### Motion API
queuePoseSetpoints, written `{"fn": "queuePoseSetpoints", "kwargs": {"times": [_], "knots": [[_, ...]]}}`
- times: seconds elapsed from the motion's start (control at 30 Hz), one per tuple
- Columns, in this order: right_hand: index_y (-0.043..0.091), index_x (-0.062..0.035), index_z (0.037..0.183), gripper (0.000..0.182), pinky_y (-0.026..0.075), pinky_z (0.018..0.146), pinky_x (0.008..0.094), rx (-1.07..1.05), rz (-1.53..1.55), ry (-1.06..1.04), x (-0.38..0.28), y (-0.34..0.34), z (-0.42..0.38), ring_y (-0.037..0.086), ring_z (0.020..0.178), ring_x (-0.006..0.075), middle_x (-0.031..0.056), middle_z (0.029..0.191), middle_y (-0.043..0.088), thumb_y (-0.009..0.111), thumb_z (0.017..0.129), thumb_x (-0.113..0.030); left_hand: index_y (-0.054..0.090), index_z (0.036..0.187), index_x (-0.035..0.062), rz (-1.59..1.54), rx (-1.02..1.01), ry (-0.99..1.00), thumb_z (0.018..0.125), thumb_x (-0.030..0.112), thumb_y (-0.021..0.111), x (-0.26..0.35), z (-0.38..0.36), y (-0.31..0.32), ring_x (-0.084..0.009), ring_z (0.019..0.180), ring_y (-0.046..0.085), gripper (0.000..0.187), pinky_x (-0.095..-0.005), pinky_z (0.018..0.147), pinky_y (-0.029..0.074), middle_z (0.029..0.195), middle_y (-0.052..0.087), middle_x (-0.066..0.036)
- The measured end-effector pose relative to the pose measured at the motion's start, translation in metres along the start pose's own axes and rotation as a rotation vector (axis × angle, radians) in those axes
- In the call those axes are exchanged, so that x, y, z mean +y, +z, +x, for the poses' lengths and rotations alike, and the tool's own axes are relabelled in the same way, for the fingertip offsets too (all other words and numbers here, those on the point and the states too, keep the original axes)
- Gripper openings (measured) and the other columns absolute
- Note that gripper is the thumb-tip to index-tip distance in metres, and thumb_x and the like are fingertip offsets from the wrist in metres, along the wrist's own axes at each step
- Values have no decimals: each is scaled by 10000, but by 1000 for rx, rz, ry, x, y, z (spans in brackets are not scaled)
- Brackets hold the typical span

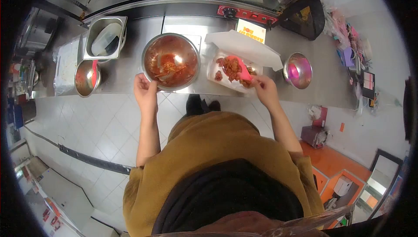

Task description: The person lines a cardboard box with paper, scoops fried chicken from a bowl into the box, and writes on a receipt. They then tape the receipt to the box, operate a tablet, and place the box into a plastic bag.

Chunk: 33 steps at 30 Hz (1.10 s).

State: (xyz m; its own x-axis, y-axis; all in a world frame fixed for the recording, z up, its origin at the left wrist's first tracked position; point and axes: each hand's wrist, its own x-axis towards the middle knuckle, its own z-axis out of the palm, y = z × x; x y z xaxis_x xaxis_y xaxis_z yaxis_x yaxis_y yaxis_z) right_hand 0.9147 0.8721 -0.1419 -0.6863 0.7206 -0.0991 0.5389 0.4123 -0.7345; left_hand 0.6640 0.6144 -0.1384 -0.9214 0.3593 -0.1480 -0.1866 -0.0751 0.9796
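Observation:
My left hand (146,89) grips the near-left rim of a large metal mixing bowl (150,49), fingers closed on its edge. Red sauce coats the inside of the bowl, with some chunky bits at the bottom. To the right, my right hand (264,89) is closed around the end of a pink spatula (244,72). The spatula reaches into a white takeaway box (235,84), its blade partly covered by sauced food. Red-brown, glazed chunks of food (230,67) lie in the box, and its lid (248,47) stands open toward the back.
A small metal bowl (299,69) stands right of the box. At left are another metal bowl (82,80) with a pink utensil and a square steel container (89,45) behind it. A yellow printed card (251,31) stands behind the lid. The counter's front edge runs close to my hands.

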Motion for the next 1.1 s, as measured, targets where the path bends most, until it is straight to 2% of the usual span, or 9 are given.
{"fn": "queuePoseSetpoints", "kwargs": {"times": [0.03, 0.13, 0.23, 0.33, 0.43, 0.53, 0.73, 1.1], "knots": [[678, -41, 968, 194, 444, 594, 316, 32, -93, -28, 1, 3, -1, 571, 639, 191, 102, 757, 626, 601, 834, -158, 443, 899, 27, 6, 7, 2, 767, -70, 529, -3, 1, -2, -80, 628, 540, 184, -221, 527, 480, 769, 544, -31], [678, -44, 956, 193, 456, 608, 345, 106, -76, 15, 5, 11, -2, 585, 656, 243, 143, 766, 611, 600, 822, -159, 444, 897, 29, -19, 4, 36, 765, -67, 525, -8, 2, -4, -70, 608, 521, 182, -214, 514, 471, 757, 535, -23], [676, -55, 971, 204, 460, 614, 354, 141, -43, 22, 14, 12, 0, 585, 669, 255, 128, 759, 593, 584, 830, -170, 442, 898, 31, 12, 1, 32, 764, -71, 515, -8, 1, -3, -62, 603, 507, 184, -207, 508, 462, 749, 528, -16], [668, -63, 993, 221, 470, 636, 375, 156, -312, 45, 5, 6, -3, 590, 710, 284, 127, 802, 595, 564, 838, -181, 441, 902, 32, -10, 2, 14, 762, -77, 506, -7, 0, 0, -64, 615, 518, 189, -212, 514, 473, 755, 534, -18], [664, -74, 1003, 227, 474, 654, 391, 115, -450, 82, -11, 2, -6, 595, 759, 300, 120, 836, 590, 549, 842, -185, 435, 885, 61, -4, -10, 11, 760, -44, 500, -3, -2, 2, -73, 633, 532, 176, -228, 534, 476, 782, 531, -12], [662, -76, 998, 220, 478, 661, 393, 104, -417, 59, -6, 8, -6, 598, 765, 297, 118, 851, 586, 547, 842, -179, 442, 907, 31, -42, -12, 21, 764, -80, 501, -3, -2, 2, -77, 634, 544, 190, -228, 530, 504, 777, 548, -28], [661, -79, 985, 211, 491, 644, 393, 162, -494, -12, -19, 10, -6, 608, 749, 294, 105, 862, 591, 550, 842, -188, 437, 904, 33, -14, -3, 18, 765, -79, 501, -6, 1, -3, -81, 640, 552, 190, -228, 533, 508, 797, 560, -41], [651, -79, 999, 213, 494, 630, 401, 166, -528, -86, -26, 11, -7, 605, 743, 288, 100, 873, 587, 561, 832, -174, 440, 912, 31, -15, 22, 12, 759, -84, 504, -7, 4, -4, -57, 628, 508, 201, -204, 530, 464, 776, 530, -19]]}}
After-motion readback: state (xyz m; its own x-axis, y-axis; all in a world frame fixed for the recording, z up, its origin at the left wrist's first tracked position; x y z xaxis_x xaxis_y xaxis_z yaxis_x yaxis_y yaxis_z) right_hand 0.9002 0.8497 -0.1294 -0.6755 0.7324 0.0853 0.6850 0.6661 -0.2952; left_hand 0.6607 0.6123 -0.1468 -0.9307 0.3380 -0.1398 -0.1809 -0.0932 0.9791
